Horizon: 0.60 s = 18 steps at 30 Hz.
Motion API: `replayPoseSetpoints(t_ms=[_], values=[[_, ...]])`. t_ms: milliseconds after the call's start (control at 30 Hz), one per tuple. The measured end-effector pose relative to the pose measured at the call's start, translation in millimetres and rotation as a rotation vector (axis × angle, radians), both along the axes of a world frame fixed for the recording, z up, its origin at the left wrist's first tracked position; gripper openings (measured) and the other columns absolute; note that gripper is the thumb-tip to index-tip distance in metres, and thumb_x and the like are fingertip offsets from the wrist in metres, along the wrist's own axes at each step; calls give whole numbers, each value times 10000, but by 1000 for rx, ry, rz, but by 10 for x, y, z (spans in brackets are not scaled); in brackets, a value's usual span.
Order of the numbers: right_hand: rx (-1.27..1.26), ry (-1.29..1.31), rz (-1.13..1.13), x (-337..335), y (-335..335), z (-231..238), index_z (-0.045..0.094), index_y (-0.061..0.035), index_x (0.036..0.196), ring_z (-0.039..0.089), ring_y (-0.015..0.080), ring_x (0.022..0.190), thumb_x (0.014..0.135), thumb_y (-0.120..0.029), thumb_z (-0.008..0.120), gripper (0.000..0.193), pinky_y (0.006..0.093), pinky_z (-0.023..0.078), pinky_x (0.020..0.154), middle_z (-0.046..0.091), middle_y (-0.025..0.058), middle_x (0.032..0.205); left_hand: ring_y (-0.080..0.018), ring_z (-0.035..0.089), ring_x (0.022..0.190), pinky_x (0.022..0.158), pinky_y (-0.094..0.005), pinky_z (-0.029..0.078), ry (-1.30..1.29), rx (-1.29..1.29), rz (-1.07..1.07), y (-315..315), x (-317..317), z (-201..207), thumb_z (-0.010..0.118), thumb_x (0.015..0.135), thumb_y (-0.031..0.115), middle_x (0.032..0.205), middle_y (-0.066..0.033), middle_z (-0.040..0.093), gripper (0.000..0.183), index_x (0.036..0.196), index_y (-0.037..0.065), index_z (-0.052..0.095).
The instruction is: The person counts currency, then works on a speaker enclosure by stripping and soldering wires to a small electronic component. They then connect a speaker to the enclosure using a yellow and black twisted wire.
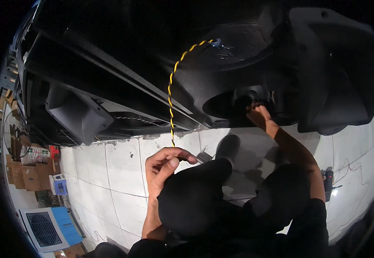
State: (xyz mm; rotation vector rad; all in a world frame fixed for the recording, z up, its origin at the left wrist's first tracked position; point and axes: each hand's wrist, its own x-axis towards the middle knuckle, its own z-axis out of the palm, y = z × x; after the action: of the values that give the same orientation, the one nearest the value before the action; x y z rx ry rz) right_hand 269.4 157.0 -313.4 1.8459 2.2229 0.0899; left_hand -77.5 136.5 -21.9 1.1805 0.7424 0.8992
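Observation:
My left hand (163,167) is held above my knee with the thumb and fingers curled. A twisted yellow-and-black wire (170,94) runs down to its fingers, and the wire's lower end is hidden there. The wire's upper end goes into a bluish-white blob in the black cabinet (238,36). My right hand (260,115) reaches to a dark round opening in the same cabinet. Its fingers are bent together beside a round black part (252,93). Shadow hides what they hold, if anything.
A large dark horn-shaped unit (341,64) is at the right, with a similar grey one (79,114) at the left. A cordless tool (328,177) with a lit lamp lies on the tiled floor (122,167). Cardboard boxes (31,176) and a blue-and-white air cooler (51,228) stand at left.

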Motion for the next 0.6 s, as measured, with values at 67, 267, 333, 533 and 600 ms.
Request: replayPoseSetpoints(t_ms=[67,267,333,533,600], values=[[63,-116,80,54,-100,-201,708,-24,1064,704,276,918,869,-100,590,240,355,550,774,733,130,957,-292,722,893,888,-418,550,-22,3,-35,86,22,-14,652,907,158,936,-203,732,258,1053,-47,707],[100,-90,76,118,115,385,695,15,1063,705,282,949,844,-88,616,255,403,553,827,717,156,1011,-256,703,839,871,-400,544,-81,-23,10,109,-15,-45,623,918,122,887,-181,721,201,987,-52,698],[-190,36,-27,134,270,758,672,17,1048,670,304,975,840,-83,627,235,437,524,838,684,142,1007,-233,685,814,849,-391,539,-57,-16,32,119,-78,-36,617,935,120,856,-157,710,184,953,-49,688],[705,763,131,397,-263,-187,703,-98,969,588,300,867,865,-119,643,121,418,457,739,597,87,862,-157,649,849,857,-310,498,82,124,266,217,-50,-8,606,990,114,854,-81,691,173,955,-42,673],[290,419,54,260,-179,-87,727,-115,1004,611,322,882,868,-145,642,163,419,470,765,635,116,880,-132,644,903,878,-290,498,90,111,211,320,4,112,625,1006,149,959,-87,715,235,1096,-58,689]])
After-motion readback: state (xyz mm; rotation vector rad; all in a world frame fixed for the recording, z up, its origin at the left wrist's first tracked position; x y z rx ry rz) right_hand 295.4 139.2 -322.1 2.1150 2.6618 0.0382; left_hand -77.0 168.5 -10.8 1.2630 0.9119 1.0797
